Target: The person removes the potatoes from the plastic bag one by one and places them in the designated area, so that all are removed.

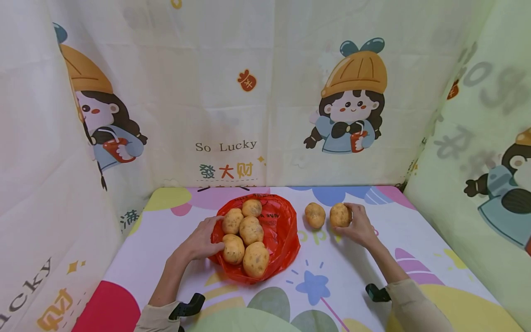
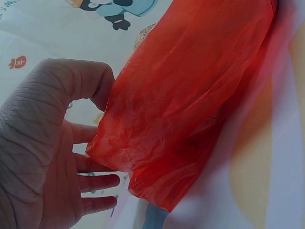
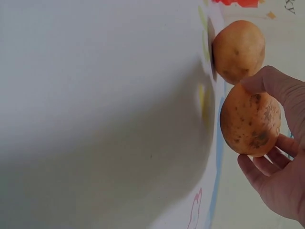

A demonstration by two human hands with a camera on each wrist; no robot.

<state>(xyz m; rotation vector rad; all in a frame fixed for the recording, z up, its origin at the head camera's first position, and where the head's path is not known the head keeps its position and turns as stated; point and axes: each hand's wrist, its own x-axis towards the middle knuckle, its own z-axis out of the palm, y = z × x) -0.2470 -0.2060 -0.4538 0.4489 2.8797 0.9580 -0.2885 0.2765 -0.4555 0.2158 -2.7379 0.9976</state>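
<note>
A red plastic bag [image 1: 282, 235] sits with its mouth wide, several potatoes [image 1: 250, 230] heaped inside. My left hand [image 1: 205, 240] holds the bag's left rim, thumb beside the nearest potato. In the left wrist view the bent thumb [image 2: 97, 88] reaches over the red edge, the lower fingers extend fairly straight, and some fingertips are hidden by the bag. To the right of the bag, my right hand [image 1: 357, 225] grips a potato [image 1: 340, 215] between thumb and fingers. This brown-spotted potato [image 3: 252, 121] shows fully in the right wrist view. Another potato [image 1: 315, 215] lies just left of it.
The table [image 1: 348, 281] has a colourful printed cover. A printed curtain [image 1: 286, 115] hangs behind its far edge, with more cloth at the left and right sides. Black wrist mounts [image 1: 377, 293] stick out from both sleeves.
</note>
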